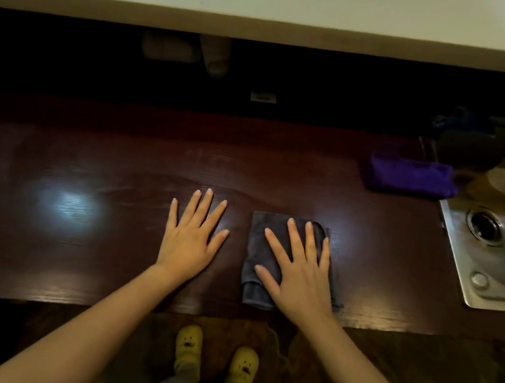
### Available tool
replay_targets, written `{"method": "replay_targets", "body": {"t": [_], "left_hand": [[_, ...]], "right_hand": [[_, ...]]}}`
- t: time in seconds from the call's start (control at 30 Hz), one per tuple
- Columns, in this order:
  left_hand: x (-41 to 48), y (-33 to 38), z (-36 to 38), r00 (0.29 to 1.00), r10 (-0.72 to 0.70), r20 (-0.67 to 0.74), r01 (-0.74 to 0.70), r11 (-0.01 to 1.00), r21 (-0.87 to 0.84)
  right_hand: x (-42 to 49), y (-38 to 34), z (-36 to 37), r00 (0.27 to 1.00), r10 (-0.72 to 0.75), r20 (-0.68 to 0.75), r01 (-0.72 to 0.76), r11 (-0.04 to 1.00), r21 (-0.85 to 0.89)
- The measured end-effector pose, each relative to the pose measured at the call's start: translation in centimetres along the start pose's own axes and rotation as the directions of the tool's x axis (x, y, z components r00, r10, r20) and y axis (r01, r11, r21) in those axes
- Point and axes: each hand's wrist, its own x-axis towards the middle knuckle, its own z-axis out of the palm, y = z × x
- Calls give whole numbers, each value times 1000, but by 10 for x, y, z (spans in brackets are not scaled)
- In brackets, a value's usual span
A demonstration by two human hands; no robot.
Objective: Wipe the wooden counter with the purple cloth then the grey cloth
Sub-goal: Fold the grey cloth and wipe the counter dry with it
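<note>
Pressing flat on the grey cloth (270, 259), the right hand (300, 269) lies palm down with its fingers (295, 237) spread apart and straight, not curled round anything. The cloth is folded into a narrow oblong, its long side running near to far, close to the near edge of the wooden desk (107, 235); a rolled fold shows at its near end. It looks soft, light and limp, so it will bunch or unfold if dragged by one corner. I judge the best hold is the one shown: a broad palm on the middle, with the fingertips pinning the far edge so that the whole pad slides together. The polished desk looks smooth, and the cloth should glide easily under modest pressure.

Just left of it, apart from the cloth, the left hand (192, 234) rests flat on bare wood, fingers also spread and holding nothing; it seems to steady the person.

Farther back and to the right, the purple cloth (410, 177) lies folded on the desk, well apart from both hands and just beside the far corner of a steel sink (494, 276). It appears equally soft and thick. With it set aside and the grey one under the palm, the task seems to be in its second wipe.
</note>
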Motion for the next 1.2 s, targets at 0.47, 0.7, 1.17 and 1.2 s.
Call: {"method": "replay_targets", "body": {"t": [0.47, 0.7, 1.17, 1.2], "left_hand": [[-1, 1, 3, 999, 4, -42, -2, 999, 51], [0, 2, 3, 999, 10, -37, -7, 998, 62], [0, 1, 1, 1000, -9, -13, 10, 1000, 25], [0, 1, 1, 1000, -10, -18, 10, 1000, 27]], "right_hand": [[183, 24, -13, 998, -34, -53, 35, 999, 24], [135, 22, -13, 989, -143, -43, 145, 988, 53], [-37, 52, -2, 972, -234, -6, 234, 972, 22], [-36, 53, -3, 972, -235, 2, 235, 972, 15]]}}
